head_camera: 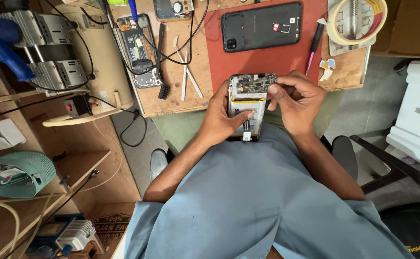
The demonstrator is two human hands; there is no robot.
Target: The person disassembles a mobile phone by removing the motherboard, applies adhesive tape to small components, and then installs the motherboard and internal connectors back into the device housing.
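The left hand (222,117) is closed around the left edge of an opened phone (247,103), its thumb lying across the exposed battery. The right hand (297,101) is curled at the phone's upper right corner, thumb and fingertips pinched against the bare circuit board there; whether a small part sits between them cannot be told. The phone is held in the air just off the near edge of the bench (171,88), above the person's lap, with its back cover off and its top end pointing toward the bench.

On the bench, just beyond the hands, a red mat (267,60) carries a black phone back cover (261,26) lying flat. To the right of the mat lie a thin screwdriver (314,48) and a roll of tape (356,20). To the left lie white plastic pry sticks (186,72), a small black brush (162,62) and a second dismantled phone (138,50) with cables over it. A teal basket (20,175) stands on a lower shelf at far left.
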